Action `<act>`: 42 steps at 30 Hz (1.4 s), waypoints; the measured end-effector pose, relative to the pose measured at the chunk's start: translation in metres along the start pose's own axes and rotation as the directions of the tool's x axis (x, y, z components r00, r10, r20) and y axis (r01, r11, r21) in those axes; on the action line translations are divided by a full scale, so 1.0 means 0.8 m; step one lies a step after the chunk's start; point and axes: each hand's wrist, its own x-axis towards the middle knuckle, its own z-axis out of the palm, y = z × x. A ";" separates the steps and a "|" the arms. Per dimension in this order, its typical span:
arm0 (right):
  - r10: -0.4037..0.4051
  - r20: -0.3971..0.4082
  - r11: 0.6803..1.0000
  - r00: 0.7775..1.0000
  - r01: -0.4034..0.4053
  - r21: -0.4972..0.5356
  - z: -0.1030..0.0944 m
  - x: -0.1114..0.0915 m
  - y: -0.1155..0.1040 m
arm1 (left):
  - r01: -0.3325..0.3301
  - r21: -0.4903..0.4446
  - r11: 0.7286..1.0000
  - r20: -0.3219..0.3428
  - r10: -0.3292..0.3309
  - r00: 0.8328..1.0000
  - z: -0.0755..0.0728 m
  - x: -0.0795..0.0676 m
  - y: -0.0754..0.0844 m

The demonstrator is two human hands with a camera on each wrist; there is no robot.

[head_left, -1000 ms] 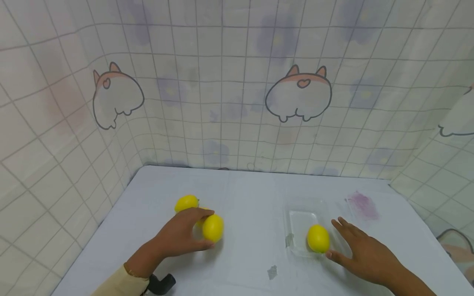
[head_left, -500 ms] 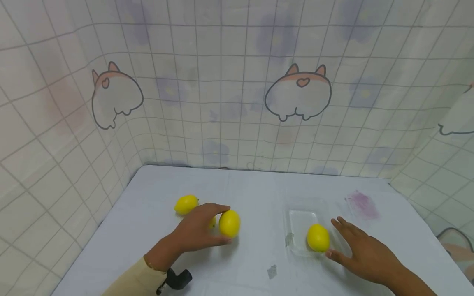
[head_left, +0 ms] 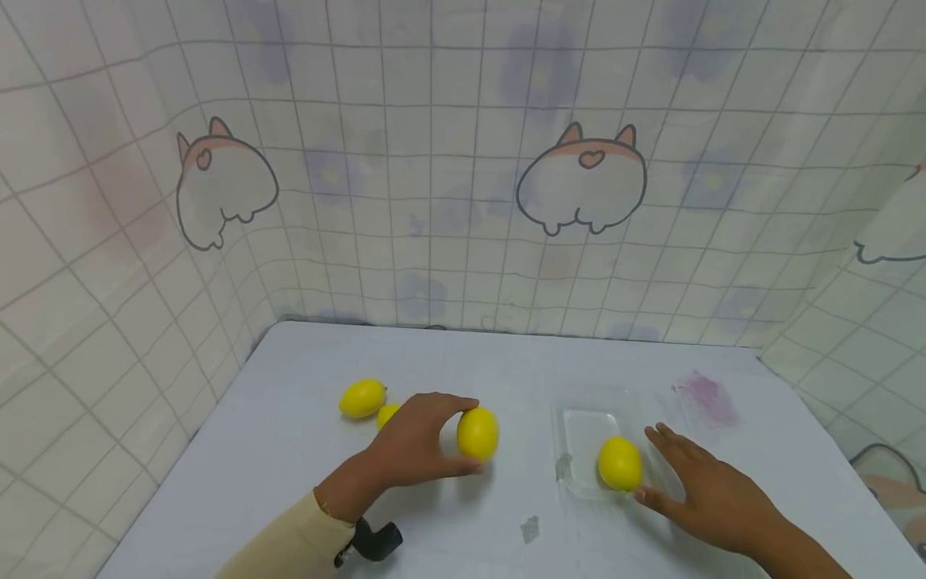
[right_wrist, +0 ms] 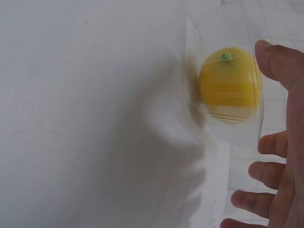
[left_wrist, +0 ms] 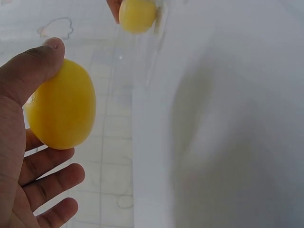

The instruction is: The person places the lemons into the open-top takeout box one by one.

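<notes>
My left hand (head_left: 415,444) pinches a yellow lemon (head_left: 478,434) between thumb and fingertips, with a shadow on the table below it. In the left wrist view that lemon (left_wrist: 66,104) sits between the thumb and an upper finger, while the other fingers stay spread. Farther right, a second lemon (head_left: 620,464) lies inside a clear plastic container (head_left: 581,426). Beside the container's right side, my right hand (head_left: 712,497) is spread with straight fingers. Its thumb (right_wrist: 275,59) is close to the clear wall; whether it touches I cannot tell.
Two more lemons are on the left of the white table (head_left: 499,370): one whole lemon (head_left: 363,399), and another lemon (head_left: 387,415) partly hidden by my left hand. A grey patch (head_left: 530,529) marks the front, a pinkish stain (head_left: 705,398) the right. A patterned curtain (head_left: 434,201) surrounds the table.
My left hand has carried the lemon rightward and slightly away from me, towards the container. More of the lemon behind it is uncovered. The right hand stays put.
</notes>
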 end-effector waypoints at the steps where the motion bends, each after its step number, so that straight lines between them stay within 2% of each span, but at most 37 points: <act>1: 0.001 0.000 1.000 1.000 -0.001 0.001 0.000 0.000 0.000 | -0.004 -0.001 1.000 0.000 0.004 1.000 0.001 0.002 0.002; 11: 0.021 0.015 1.000 1.000 -0.021 0.002 0.000 0.000 -0.002 | -0.024 -0.001 1.000 0.023 0.025 0.999 0.020 0.023 0.022; 19: 0.027 0.027 1.000 0.999 -0.027 0.006 0.000 0.000 -0.002 | -0.073 -0.026 0.997 0.021 0.073 0.997 0.034 0.040 0.039; 42: 0.042 0.057 0.999 0.997 -0.043 0.004 0.001 0.002 -0.003 | -0.110 -0.016 0.994 0.014 0.110 0.994 0.061 0.069 0.072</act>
